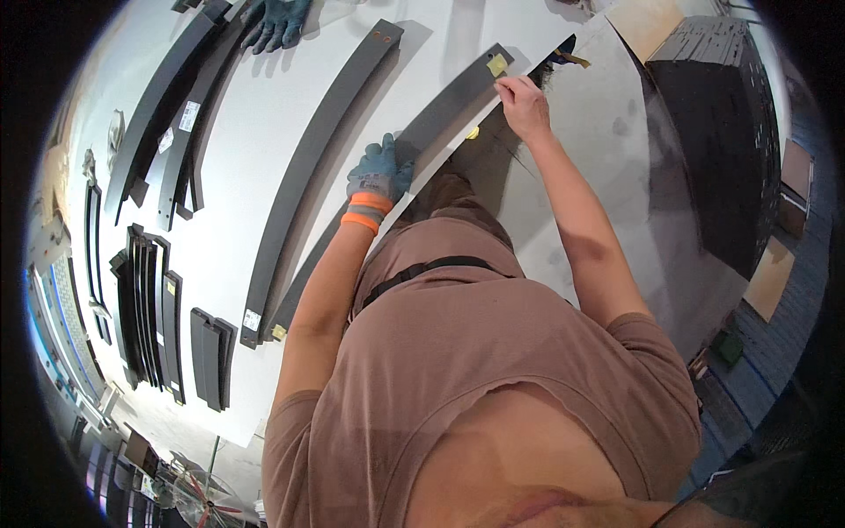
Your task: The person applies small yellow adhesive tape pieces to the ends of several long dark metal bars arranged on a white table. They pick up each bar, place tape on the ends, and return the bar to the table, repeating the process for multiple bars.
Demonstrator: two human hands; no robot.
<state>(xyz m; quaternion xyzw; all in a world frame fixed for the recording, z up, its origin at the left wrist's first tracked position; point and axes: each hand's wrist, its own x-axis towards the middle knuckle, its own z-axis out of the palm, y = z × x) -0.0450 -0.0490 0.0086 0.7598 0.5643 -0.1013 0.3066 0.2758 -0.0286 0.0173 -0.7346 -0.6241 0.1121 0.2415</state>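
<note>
1. Two hands are at one dark grey bar (449,101), which lies aslant on the white tabletop (444,53), along its near edge.
2. The left hand (377,172), in a blue-grey glove (378,163) with an orange-striped cuff (370,202), lies over the bar's middle, fingers a little spread; whether it grips or only presses, I cannot tell.
3. The right hand (525,106), bare, has its fingers curled in beside a yellow tag (498,64) at the bar's upper end; I cannot tell whether the fingertips pinch anything.
4. Just beyond, a second dark bar (308,167) lies roughly alongside, apart from the first, with a white label (252,320) at its lower end.
5. Farther left are short dark pieces (206,356) side by side and, past them, a bundle of thin dark strips (150,308).
6. Beyond the second bar, toward the top, lie more long bars (161,106), a blue glove (280,22) next to them; whether a hand fills it is unclear.
7. Well past the table stands a fan (208,504).
</note>
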